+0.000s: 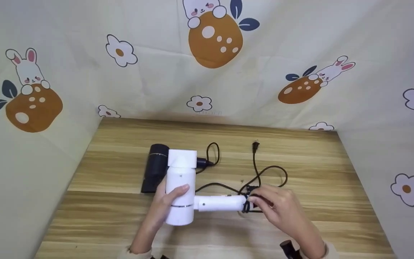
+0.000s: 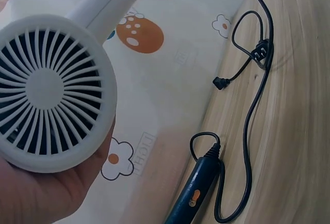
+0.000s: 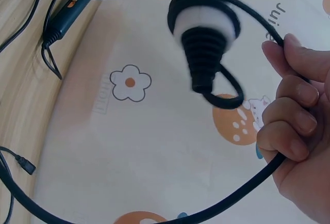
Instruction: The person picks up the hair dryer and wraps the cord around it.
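In the head view my left hand (image 1: 165, 199) grips the barrel of a white hair dryer (image 1: 180, 180), thumb across its front. The dryer's handle points right, and its round slatted grille (image 2: 46, 87) faces the left wrist camera. At the handle's end my right hand (image 1: 279, 203) holds the black power cord (image 3: 227, 180), with thumb and forefinger pinching it and the other fingers curled round it. Part of the cord is looped round the base of the handle, above the ribbed cord sleeve (image 3: 201, 59).
A dark hair dryer (image 1: 155, 165) lies on the wooden table (image 1: 120, 216) behind the white one, partly hidden by it. Its cord runs right across the table. A black plug (image 1: 255, 145) lies towards the back. Patterned cloth (image 1: 149, 79) hangs round the table.
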{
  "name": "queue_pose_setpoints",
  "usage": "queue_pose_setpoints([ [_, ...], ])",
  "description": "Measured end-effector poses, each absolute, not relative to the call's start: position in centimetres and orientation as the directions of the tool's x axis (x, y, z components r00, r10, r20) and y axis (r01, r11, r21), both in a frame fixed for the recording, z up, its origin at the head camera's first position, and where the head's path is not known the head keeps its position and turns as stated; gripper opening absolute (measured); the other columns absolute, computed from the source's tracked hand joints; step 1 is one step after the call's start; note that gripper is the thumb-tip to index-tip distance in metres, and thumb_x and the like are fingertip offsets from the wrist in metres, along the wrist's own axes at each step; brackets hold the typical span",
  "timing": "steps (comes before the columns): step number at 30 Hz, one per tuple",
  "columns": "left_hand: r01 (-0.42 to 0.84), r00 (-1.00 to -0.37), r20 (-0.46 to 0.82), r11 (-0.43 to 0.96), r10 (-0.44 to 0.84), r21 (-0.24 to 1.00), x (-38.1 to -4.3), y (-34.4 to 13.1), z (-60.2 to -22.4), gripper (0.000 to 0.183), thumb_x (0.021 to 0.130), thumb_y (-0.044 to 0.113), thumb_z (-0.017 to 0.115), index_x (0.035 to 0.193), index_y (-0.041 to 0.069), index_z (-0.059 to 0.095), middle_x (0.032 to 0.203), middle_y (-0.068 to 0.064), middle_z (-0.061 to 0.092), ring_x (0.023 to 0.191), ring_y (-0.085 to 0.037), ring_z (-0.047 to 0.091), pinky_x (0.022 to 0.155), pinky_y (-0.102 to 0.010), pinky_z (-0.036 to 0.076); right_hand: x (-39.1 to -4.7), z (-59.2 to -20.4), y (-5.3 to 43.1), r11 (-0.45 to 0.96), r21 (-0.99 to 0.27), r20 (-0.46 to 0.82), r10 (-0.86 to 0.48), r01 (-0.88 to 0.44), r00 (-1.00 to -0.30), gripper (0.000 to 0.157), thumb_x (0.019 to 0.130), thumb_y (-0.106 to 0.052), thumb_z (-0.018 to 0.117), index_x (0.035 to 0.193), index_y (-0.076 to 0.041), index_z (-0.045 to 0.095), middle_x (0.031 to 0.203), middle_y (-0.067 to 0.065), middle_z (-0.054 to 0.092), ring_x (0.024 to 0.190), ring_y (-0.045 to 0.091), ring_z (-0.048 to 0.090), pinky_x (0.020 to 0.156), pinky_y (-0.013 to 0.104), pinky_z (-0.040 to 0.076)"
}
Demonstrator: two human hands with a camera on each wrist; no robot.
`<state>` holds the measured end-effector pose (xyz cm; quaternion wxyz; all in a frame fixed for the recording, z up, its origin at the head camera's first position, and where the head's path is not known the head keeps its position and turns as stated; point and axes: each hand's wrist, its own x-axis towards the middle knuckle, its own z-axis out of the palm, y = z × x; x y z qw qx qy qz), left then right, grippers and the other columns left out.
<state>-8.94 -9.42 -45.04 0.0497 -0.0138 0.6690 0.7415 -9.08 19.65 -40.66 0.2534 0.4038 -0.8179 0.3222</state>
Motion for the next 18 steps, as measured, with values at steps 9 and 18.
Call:
queue_pose_setpoints([
  [9,-0.106,-0.985,-0.08,-0.168,0.153,0.98,-8.3,-9.8,-44.4,0.045,0.082,0.014,0.057,0.119,-0.007,0.043,0.09,-0.005,0.059,0.082,-0.018,0.059,0.078,-0.034,0.049,-9.7,-41.3,20.5,0.269,-0.706,0.492,-0.479,-0.656,-0.727,0.016,0.078,0.007,0.064,0.086,-0.006,0.066,0.072,0.003,0.063,0.058,-0.001,0.045,0.049,0.015,0.039],
  [18,-0.068,-0.967,-0.005,-0.238,0.256,0.969,-8.0,-9.7,-43.7,0.041,0.081,0.01,0.057,0.117,-0.004,0.042,0.091,-0.007,0.063,0.081,-0.021,0.064,0.074,-0.037,0.053,-11.1,-42.3,20.7,-0.012,-0.883,0.385,-0.588,-0.468,-0.711,0.014,0.083,0.015,0.051,0.091,0.008,0.061,0.083,0.009,0.065,0.076,0.002,0.058,0.064,0.021,0.051],
])
